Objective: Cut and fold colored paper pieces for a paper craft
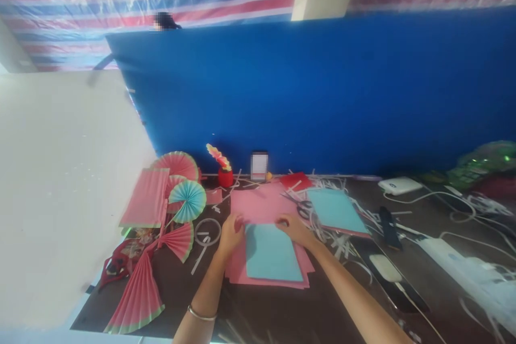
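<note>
A light blue sheet of paper [274, 252] lies over larger pink paper [262, 201] on the dark table in front of me. My left hand [233, 235] is at the blue sheet's upper left corner, fingers curled and closed on its edge. At the upper right corner, my right hand [296, 229] pinches the same sheet with bent fingers. Just past the right hand, scissors [304, 208] lie among paper strips. The fingertips are small and partly hidden, so the exact grip is hard to see.
Folded paper fans [139, 290] and a blue rosette [187, 201] lie left, near a tape ring [207, 232]. More blue paper [336, 209], a phone [391, 277], a power strip [451, 263] and cables are right. A blue partition [282, 91] stands behind; a person's head shows above it.
</note>
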Action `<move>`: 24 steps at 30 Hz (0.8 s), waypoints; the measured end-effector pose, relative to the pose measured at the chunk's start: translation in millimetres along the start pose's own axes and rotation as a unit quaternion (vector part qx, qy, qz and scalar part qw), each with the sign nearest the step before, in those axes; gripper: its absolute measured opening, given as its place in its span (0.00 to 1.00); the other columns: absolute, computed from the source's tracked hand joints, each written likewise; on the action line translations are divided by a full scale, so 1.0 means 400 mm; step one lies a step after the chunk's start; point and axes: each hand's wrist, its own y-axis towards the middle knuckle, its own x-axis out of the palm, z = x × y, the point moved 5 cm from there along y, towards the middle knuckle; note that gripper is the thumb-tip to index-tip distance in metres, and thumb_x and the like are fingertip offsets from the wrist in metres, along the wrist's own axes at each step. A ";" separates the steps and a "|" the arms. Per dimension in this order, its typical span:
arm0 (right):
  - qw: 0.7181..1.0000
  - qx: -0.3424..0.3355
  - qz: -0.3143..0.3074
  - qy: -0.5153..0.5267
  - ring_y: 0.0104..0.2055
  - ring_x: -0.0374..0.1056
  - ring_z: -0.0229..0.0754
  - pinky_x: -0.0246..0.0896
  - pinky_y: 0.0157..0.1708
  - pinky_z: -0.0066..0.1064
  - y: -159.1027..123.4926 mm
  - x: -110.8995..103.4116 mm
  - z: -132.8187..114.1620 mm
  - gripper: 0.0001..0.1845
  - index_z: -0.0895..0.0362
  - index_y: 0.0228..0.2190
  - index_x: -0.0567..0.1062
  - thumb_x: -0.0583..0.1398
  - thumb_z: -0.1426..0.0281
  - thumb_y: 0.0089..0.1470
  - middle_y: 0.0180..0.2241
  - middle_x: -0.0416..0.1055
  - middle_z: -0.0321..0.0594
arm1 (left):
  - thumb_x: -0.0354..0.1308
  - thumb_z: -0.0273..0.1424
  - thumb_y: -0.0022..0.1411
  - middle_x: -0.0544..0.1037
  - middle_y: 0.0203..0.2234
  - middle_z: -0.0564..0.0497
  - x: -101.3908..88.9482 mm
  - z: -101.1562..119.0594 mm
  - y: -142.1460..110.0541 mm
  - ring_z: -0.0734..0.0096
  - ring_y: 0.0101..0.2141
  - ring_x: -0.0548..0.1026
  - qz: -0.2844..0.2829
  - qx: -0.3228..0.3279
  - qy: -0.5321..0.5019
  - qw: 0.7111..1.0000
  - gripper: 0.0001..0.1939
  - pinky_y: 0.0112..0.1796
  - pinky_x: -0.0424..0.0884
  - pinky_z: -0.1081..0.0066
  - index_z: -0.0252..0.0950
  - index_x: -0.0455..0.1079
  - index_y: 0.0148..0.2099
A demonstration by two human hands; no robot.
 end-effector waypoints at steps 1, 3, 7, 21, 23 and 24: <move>1.000 0.007 0.008 -0.003 0.33 0.69 0.43 0.62 0.36 0.35 -0.004 0.004 0.013 0.08 0.60 0.26 0.74 0.55 0.73 0.45 0.29 0.74 0.43 | 0.59 0.30 0.49 0.73 0.40 0.46 0.007 0.013 -0.006 0.60 0.45 0.67 -0.021 0.027 0.040 0.999 0.13 0.51 0.57 0.61 0.38 0.71 0.40; 1.000 0.016 0.023 -0.010 0.35 0.68 0.44 0.62 0.39 0.37 -0.008 0.011 0.034 0.09 0.60 0.28 0.74 0.54 0.73 0.46 0.31 0.73 0.45 | 0.57 0.30 0.51 0.74 0.38 0.46 0.029 0.041 -0.022 0.60 0.43 0.68 -0.079 0.107 0.131 0.982 0.11 0.48 0.59 0.61 0.39 0.71 0.40; 0.994 -0.011 0.081 -0.076 0.44 0.65 0.47 0.58 0.47 0.43 -0.034 0.008 0.036 0.11 0.60 0.34 0.73 0.54 0.73 0.48 0.39 0.70 0.48 | 0.60 0.32 0.49 0.75 0.36 0.47 0.072 0.051 -0.047 0.60 0.42 0.68 -0.192 0.219 0.279 0.915 0.13 0.47 0.61 0.61 0.39 0.72 0.40; 0.982 -0.077 -0.022 -0.173 0.53 0.60 0.49 0.58 0.52 0.43 -0.348 0.043 0.001 0.18 0.52 0.47 0.70 0.53 0.66 0.54 0.51 0.66 0.42 | 0.49 0.28 0.59 0.68 0.49 0.45 0.072 0.008 -0.046 0.63 0.52 0.63 -0.169 0.196 0.372 0.891 0.17 0.53 0.61 0.59 0.38 0.64 0.51; 0.976 -0.100 0.002 -0.195 0.52 0.63 0.48 0.60 0.50 0.42 -0.369 0.045 0.005 0.17 0.53 0.46 0.71 0.51 0.70 0.55 0.48 0.69 0.43 | 0.48 0.25 0.58 0.69 0.49 0.45 0.072 0.005 -0.044 0.63 0.52 0.64 -0.173 0.193 0.378 0.889 0.17 0.53 0.61 0.59 0.37 0.65 0.50; 0.972 -0.111 0.011 -0.205 0.51 0.64 0.47 0.61 0.49 0.41 -0.377 0.049 0.007 0.18 0.54 0.46 0.71 0.50 0.73 0.55 0.47 0.69 0.44 | 0.47 0.25 0.59 0.69 0.49 0.45 0.073 0.005 -0.043 0.63 0.52 0.64 -0.171 0.191 0.379 0.889 0.17 0.52 0.61 0.58 0.37 0.65 0.50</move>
